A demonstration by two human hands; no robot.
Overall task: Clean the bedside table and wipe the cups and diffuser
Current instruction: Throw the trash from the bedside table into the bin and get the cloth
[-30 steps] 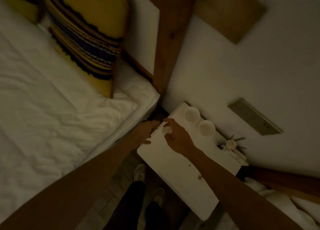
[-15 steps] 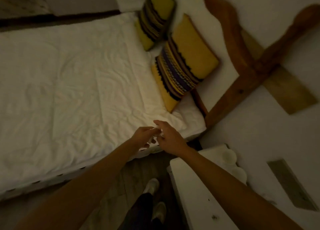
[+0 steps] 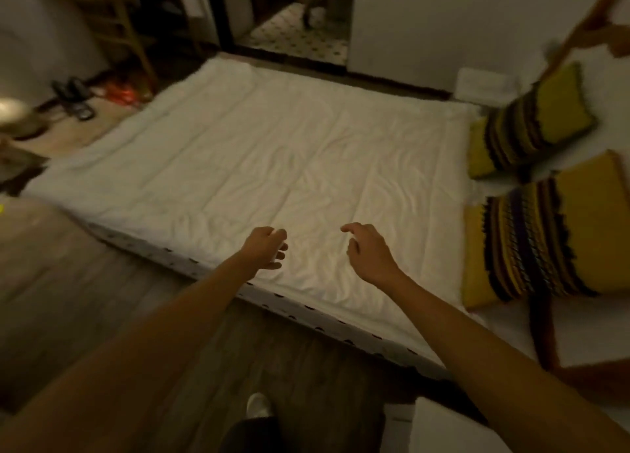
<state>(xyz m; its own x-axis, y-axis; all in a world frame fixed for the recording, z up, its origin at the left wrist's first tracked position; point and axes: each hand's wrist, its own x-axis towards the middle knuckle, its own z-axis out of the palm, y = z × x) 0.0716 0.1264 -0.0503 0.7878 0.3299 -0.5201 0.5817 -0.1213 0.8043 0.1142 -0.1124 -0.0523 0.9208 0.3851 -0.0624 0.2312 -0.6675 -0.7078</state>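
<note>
Our left hand [image 3: 267, 249] and right hand [image 3: 370, 251] hover loosely curled, holding nothing, over the bed [image 3: 272, 166], while the desk [image 3: 453, 428] shows only a white corner (cups and diffuser out of view, likely light, fragile, best gripped around their sides).

A matt white cloth quilt [image 3: 289, 166], softly creased, covered the bed. At three o'clock lay two woven cushions [image 3: 542, 227], coarse, with fringed stripes. The floor [image 3: 102, 302] was matt wood plank. At five o'clock, the bedside table [image 3: 443, 428] looked smooth, white and matt.
</note>
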